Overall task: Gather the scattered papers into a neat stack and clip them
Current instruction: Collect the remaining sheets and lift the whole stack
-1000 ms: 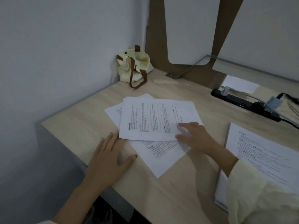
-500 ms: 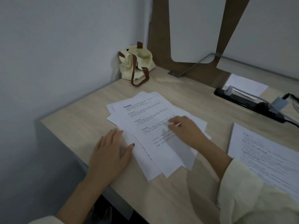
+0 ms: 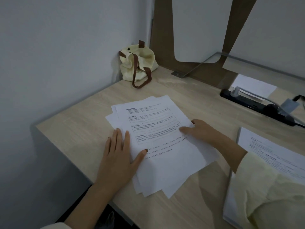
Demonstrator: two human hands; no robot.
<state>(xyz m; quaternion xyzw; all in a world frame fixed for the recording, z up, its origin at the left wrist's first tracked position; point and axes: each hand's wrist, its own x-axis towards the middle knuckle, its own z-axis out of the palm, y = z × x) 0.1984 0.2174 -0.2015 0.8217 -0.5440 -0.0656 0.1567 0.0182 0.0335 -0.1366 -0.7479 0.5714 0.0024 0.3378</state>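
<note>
Several printed white papers (image 3: 158, 129) lie overlapped in a loose, uneven pile on the light wooden desk (image 3: 79, 129), their corners fanned out at the top left and bottom. My left hand (image 3: 120, 152) rests flat on the pile's left edge, fingers spread, thumb on the top sheet. My right hand (image 3: 198, 129) presses flat on the pile's right side. No clip is visible.
A cream cloth bag (image 3: 137, 65) with brown straps sits in the far corner against the wall. A black power strip (image 3: 257, 106) with plugs runs along the back right. More printed sheets (image 3: 270, 154) lie at the right, partly under my sleeve. The desk's left edge is close.
The top sheet has been turned and slid so that it lines up more with the sheets below. Both hands have moved inward onto the pile's sides.
</note>
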